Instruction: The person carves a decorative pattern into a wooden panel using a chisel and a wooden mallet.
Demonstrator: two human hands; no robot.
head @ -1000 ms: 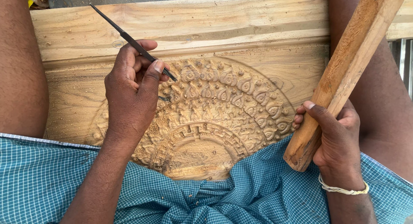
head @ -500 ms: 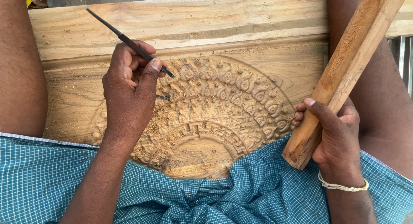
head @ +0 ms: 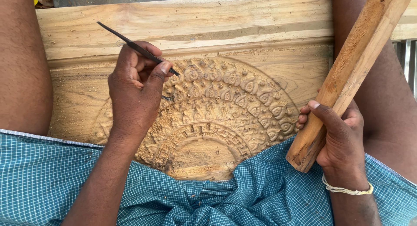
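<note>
I see the left hand [head: 134, 93] clenched on a thin dark chisel [head: 137, 48], its tip now sitting a touch nearer 12 o'clock on the carved panel [head: 226, 108] than a second ago, just at the outer ring of petals; I judge the tool is being reset on a fresh spot, not struck. The right hand [head: 341, 141] grips the wooden mallet [head: 347, 74], held off the panel at 3 o'clock, barely shifted. The checked cloth [head: 243, 195] hides the carving's 6 o'clock edge, the mallet's top runs out of view, and the chisel's cutting edge is too fine to make out.
</note>
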